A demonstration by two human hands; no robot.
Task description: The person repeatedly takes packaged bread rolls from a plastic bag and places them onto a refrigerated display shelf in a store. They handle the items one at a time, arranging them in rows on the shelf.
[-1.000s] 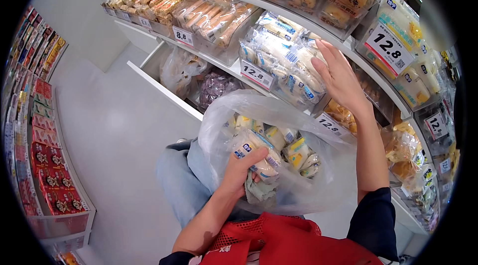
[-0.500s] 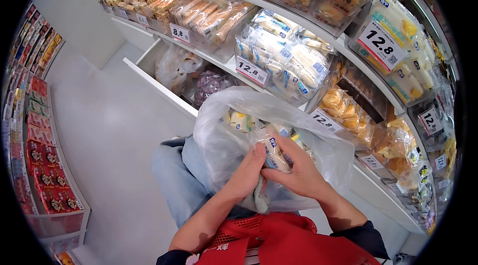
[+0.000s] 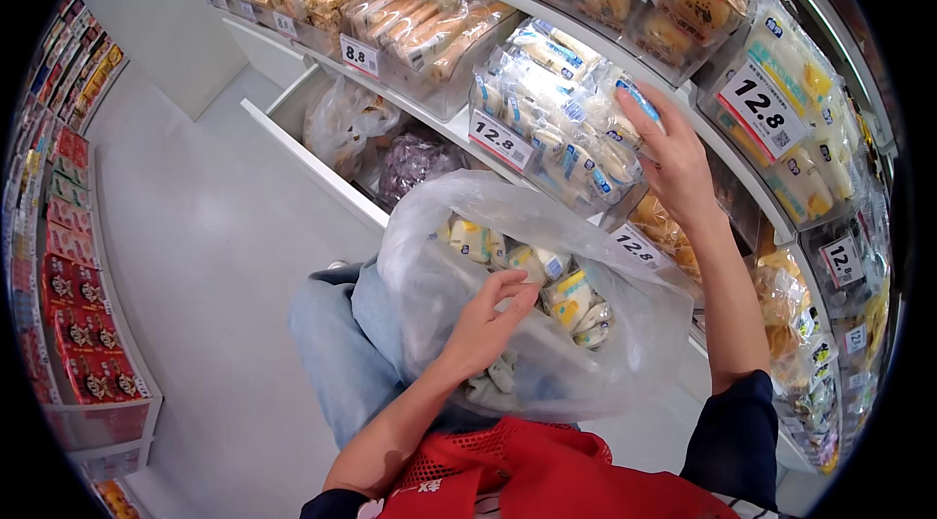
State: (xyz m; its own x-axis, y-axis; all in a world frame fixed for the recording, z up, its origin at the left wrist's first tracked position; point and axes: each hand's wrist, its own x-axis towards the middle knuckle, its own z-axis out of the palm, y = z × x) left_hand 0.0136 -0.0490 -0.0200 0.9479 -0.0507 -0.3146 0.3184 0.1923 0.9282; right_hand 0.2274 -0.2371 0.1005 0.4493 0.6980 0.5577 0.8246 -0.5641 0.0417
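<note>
My right hand [image 3: 673, 153] is up at the shelf, its fingers closed round a wrapped bread roll [image 3: 636, 101] in clear, white and blue film. It is at the right side of a clear bin [image 3: 590, 202] filled with similar wrapped bread rolls [image 3: 561, 119]. Over the large translucent plastic bag [image 3: 429, 212] on my lap hovers my left hand [image 3: 488, 319], fingers loosely stretched and holding nothing visible. Inside the bag lie several yellow-and-white wrapped breads [image 3: 576, 302]. Just below my left hand is a crumpled grey-green cloth [image 3: 491, 382].
Beyond the bag, an open white drawer [image 3: 312, 163] holds a plastic bag [image 3: 346, 124] and purple wrapped items [image 3: 420, 166]. Bins of packaged bread [image 3: 420, 26] line the curved shelves ahead and right. A rack with red packages [image 3: 98, 353] stands left across the grey floor.
My right hand has moved from above the bag, up and right to the shelf bin, with the wrapped bread roll. My left hand has let go of the roll and stays over the bag.
</note>
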